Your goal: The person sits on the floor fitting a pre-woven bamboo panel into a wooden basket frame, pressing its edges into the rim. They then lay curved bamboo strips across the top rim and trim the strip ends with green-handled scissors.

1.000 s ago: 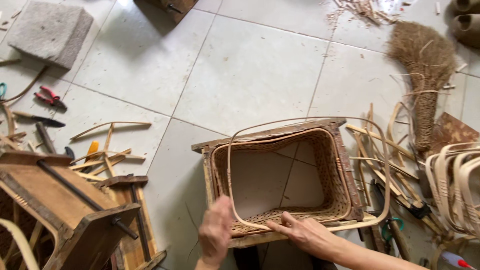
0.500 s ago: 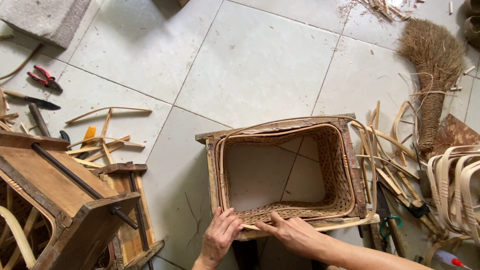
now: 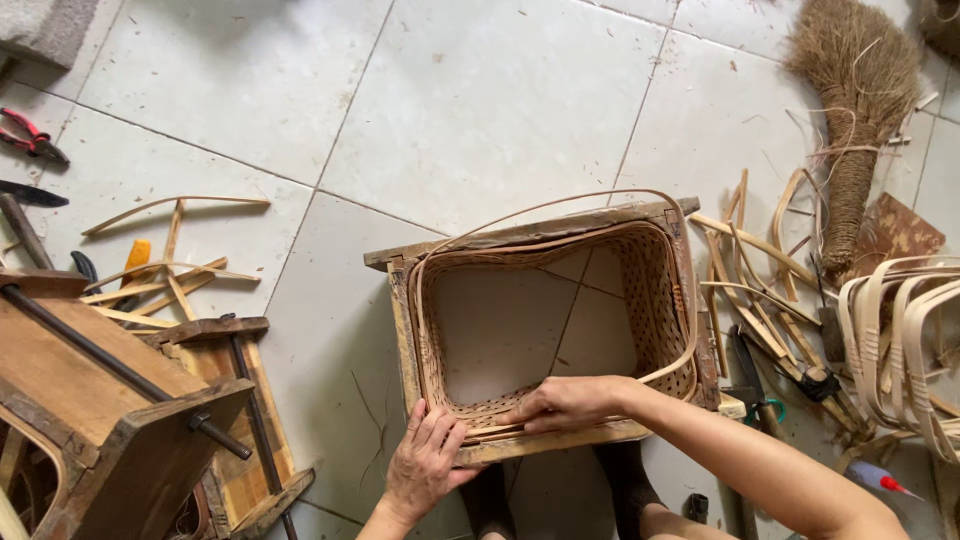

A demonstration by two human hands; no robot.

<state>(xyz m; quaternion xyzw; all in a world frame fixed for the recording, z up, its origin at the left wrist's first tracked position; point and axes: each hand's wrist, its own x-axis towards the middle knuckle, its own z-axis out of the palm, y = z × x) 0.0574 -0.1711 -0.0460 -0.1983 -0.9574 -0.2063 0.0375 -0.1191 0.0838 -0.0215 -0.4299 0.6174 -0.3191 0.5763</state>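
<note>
Since a moment ago our left hand (image 3: 425,465) has slid to the near left corner of the wooden frame (image 3: 520,235), fingers spread flat; our right hand (image 3: 565,402) pinches the cane strip (image 3: 560,205) against the woven rattan basket (image 3: 660,290) on the tiled floor (image 3: 480,90); we judge steady pressure keeps the rim seated.
</note>
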